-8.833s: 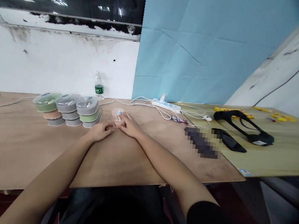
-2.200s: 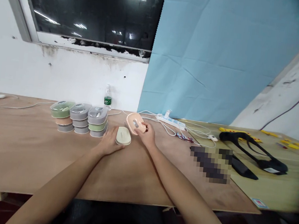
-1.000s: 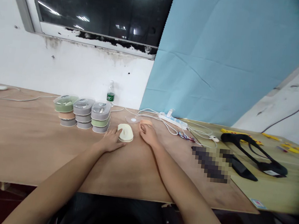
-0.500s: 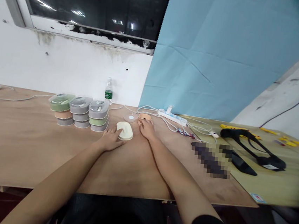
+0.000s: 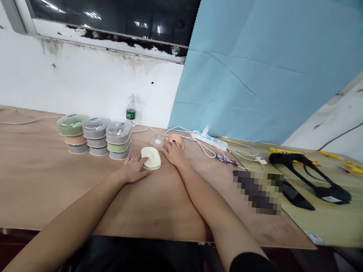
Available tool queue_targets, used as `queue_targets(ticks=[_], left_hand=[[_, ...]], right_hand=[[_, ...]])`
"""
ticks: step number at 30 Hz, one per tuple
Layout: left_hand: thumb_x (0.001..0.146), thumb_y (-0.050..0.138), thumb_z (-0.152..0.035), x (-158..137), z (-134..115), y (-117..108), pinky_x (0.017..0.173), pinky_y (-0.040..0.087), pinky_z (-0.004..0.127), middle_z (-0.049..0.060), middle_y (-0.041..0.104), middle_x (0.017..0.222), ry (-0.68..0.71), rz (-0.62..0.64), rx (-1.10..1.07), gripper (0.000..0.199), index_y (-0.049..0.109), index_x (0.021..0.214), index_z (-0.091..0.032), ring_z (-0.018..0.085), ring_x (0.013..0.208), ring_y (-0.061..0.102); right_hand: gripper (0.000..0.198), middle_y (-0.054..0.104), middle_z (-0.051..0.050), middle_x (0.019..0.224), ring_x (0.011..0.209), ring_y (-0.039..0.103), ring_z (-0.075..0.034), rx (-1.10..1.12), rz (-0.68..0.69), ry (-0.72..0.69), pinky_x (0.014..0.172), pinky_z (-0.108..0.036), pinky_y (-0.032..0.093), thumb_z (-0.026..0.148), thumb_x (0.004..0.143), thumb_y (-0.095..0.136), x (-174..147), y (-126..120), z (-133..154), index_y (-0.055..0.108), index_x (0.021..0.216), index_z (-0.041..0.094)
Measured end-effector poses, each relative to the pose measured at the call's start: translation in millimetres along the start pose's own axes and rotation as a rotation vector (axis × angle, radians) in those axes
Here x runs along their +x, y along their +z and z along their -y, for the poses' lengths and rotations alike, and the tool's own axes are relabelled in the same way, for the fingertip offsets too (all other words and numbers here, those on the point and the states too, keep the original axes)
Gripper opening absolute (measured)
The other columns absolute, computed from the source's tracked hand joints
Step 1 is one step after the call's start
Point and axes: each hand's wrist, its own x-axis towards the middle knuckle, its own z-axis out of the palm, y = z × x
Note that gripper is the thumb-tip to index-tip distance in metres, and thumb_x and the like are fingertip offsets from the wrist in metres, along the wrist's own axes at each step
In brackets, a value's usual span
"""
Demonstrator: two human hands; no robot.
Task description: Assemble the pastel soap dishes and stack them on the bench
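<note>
A cream lunch box point(image 5: 151, 158) with rounded corners lies on the table in front of me. My left hand point(image 5: 133, 170) rests at its left front side, fingers apart, one fingertip reaching over the rim and the thumb stretched along the near edge. My right hand point(image 5: 173, 154) lies open to the right, its spread fingertips between a clear lid point(image 5: 157, 141) and an orange lunch box point(image 5: 174, 139). The hand partly hides the orange box. The lid lies flat behind the cream box; whether my fingertips touch it I cannot tell.
Several stacked lunch boxes point(image 5: 94, 136) in grey, green and orange stand on the left. Behind them is a water bottle point(image 5: 130, 112). A white power strip point(image 5: 209, 140) with cables lies at the back. Farther right are a black strap-like frame point(image 5: 330, 193) and yellow pieces point(image 5: 358, 168).
My right hand has shifted slightly left and nearer, off the orange box toward the clear lid, with its fingers more spread. My left hand stays at the cream box. The view has shifted slightly.
</note>
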Motion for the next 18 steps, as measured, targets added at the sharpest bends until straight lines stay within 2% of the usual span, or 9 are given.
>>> queue_targets(ticks=[2,5,9,11,14,15,16,18], left_hand=[[0.084,0.04,-0.068,0.1,0.9,0.3,0.106,0.027,0.056,0.018,0.034,0.149,0.007,-0.001,-0.004,0.073,0.04,0.141,-0.023,0.037,0.136,0.033],[0.083,0.041,-0.068,0.1,2.7,1.4,0.106,0.028,0.057,0.018,0.036,0.148,0.016,-0.013,-0.019,0.073,0.041,0.141,-0.023,0.038,0.134,0.037],[0.083,0.044,-0.066,-0.5,3.9,0.6,0.104,0.032,0.053,0.015,0.041,0.145,0.038,-0.042,-0.036,0.068,0.046,0.136,-0.024,0.036,0.131,0.04],[0.081,0.049,-0.065,-1.0,3.1,-2.3,0.1,0.037,0.048,0.014,0.05,0.137,0.029,-0.055,-0.052,0.065,0.051,0.129,-0.022,0.034,0.125,0.047],[0.074,0.058,-0.065,-1.1,1.2,-8.6,0.087,0.045,0.04,0.011,0.064,0.114,-0.024,-0.074,-0.08,0.058,0.057,0.113,-0.021,0.031,0.108,0.059],[0.073,0.06,-0.065,-0.9,0.6,-10.5,0.082,0.046,0.038,0.01,0.067,0.107,-0.046,-0.089,-0.099,0.056,0.058,0.108,-0.022,0.03,0.102,0.062],[0.072,0.061,-0.065,-0.6,0.1,-12.0,0.078,0.047,0.036,0.008,0.068,0.101,-0.066,-0.114,-0.127,0.054,0.058,0.105,-0.022,0.029,0.097,0.063],[0.072,0.063,-0.063,0.1,-0.6,-13.6,0.076,0.048,0.035,0.007,0.068,0.1,-0.09,-0.206,-0.201,0.051,0.058,0.103,-0.023,0.027,0.093,0.065]], right_hand=[[0.056,0.053,-0.015,0.135,0.127,0.039,-0.039,0.0,0.015,-0.01,0.107,-0.064,0.012,0.053,0.089,0.048,-1.9,-0.5,2.2,0.048,0.138,0.026],[0.05,0.057,-0.015,0.129,0.126,0.042,-0.036,0.027,-0.002,-0.034,0.109,-0.06,0.013,0.044,0.089,0.051,-5.6,-3.7,4.1,0.051,0.135,0.023],[0.045,0.057,-0.014,0.13,0.123,0.046,-0.031,0.084,-0.147,-0.067,0.111,-0.055,0.017,0.033,0.09,0.051,-16.1,-15.1,9.9,0.051,0.132,0.019],[0.04,0.059,-0.012,0.127,0.12,0.048,-0.028,0.144,-0.202,-0.146,0.109,-0.05,0.025,0.034,0.092,0.047,-25.6,-22.2,16.2,0.055,0.128,0.019],[0.039,0.062,-0.009,0.122,0.114,0.052,-0.026,0.254,-0.177,-0.326,0.102,-0.043,0.037,0.042,0.092,0.049,-41.8,-29.7,28.1,0.057,0.124,0.021],[0.041,0.062,-0.009,0.122,0.114,0.053,-0.026,0.286,-0.177,-0.346,0.101,-0.042,0.038,0.044,0.09,0.052,-46.2,-30.7,31.6,0.056,0.124,0.022],[0.044,0.061,-0.009,0.122,0.113,0.053,-0.026,0.319,-0.196,-0.329,0.099,-0.042,0.04,0.046,0.088,0.054,-49.6,-30.8,34.7,0.055,0.125,0.022],[0.048,0.06,-0.01,0.123,0.112,0.054,-0.026,0.399,-0.283,-0.201,0.095,-0.041,0.043,0.049,0.086,0.056,-53.3,-29.1,39.5,0.053,0.126,0.021]])
